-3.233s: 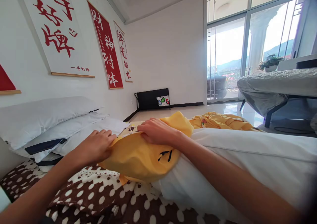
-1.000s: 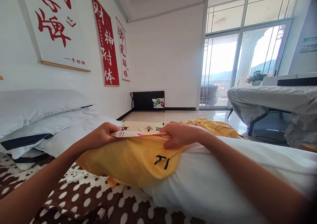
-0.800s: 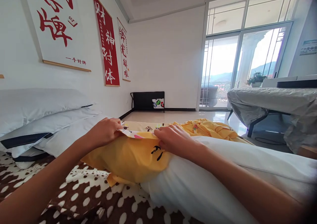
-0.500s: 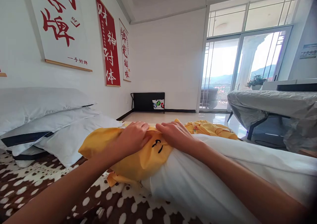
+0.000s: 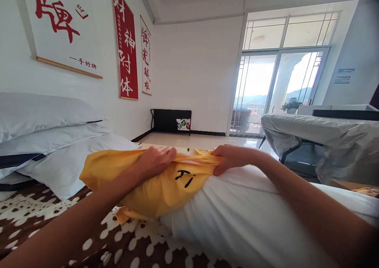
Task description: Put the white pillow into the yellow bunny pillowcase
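Half a second ago the two hands sat close together on top of the yellow cloth. Now they have drawn apart, the right hand (image 5: 233, 157) having pulled away to the right with the hem in its grip.

Below both grips lies the bed (image 5: 35, 224), in its brown sheet with white dots. The white pillow (image 5: 251, 216) lies across it. Its long axis runs from the near right, under the right forearm, up and leftward to the grips, and its far end is inside the yellow pillowcase (image 5: 154, 193). The pillowcase shares that axis. Its closed end points left, past the left grip toward the stacked pillows (image 5: 44, 129); its open mouth faces right and sits at the right grip. A black mark on the cloth shows between the two grips.

Both forearms reach forward from the near edge, the left from the lower left and the right from the lower right, and both lie low over the bedding. The left hand (image 5: 155, 161) lies palm down on top of the pillowcase with its fingers curled and a fold of yellow cloth bunched under them. The right hand's grip is pressed together, thumb under and fingers over, pinching the gathered yellow hem just above the white pillow's top face.
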Motion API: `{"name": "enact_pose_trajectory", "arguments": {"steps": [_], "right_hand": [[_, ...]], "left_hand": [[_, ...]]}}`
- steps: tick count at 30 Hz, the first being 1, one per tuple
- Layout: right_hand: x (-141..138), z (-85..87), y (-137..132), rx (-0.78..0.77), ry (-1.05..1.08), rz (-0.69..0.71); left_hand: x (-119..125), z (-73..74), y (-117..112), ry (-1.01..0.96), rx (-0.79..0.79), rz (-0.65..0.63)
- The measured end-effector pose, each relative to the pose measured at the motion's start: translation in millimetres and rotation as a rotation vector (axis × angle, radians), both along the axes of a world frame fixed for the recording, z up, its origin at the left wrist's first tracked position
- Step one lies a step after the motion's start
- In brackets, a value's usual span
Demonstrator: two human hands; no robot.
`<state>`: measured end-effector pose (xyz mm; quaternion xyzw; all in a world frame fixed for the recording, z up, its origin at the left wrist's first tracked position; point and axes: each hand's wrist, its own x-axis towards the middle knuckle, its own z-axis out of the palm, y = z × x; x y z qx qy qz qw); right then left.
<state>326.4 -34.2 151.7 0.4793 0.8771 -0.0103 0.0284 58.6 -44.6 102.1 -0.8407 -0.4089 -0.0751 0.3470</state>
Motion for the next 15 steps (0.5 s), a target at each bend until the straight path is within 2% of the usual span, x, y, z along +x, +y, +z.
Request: {"name": "enact_pose_trajectory", "arguments": {"steps": [3, 6, 11, 13, 15], "right_hand": [[-4, -5.3, 4, 0.069, -0.062, -0.104], [-8, 1.0, 0, 0.177, -0.055, -0.21], [-4, 29.1, -28, 0.382, -0.078, -0.347], [0, 32.9, -37, 0.439, -0.141, -0.375], [5, 29.0, -39, 0.449, -0.198, -0.336]], "left_hand": [[-7, 2.8, 4, 0.039, 0.039, 0.017], [-12, 12.1, 7, 0.072, 0.088, 0.061], [-10, 47.8, 3, 0.075, 0.22, 0.088], [-8, 60.8, 2, 0.065, 0.26, 0.092], [-8, 66.2, 5, 0.05, 0.254, 0.097]]}}
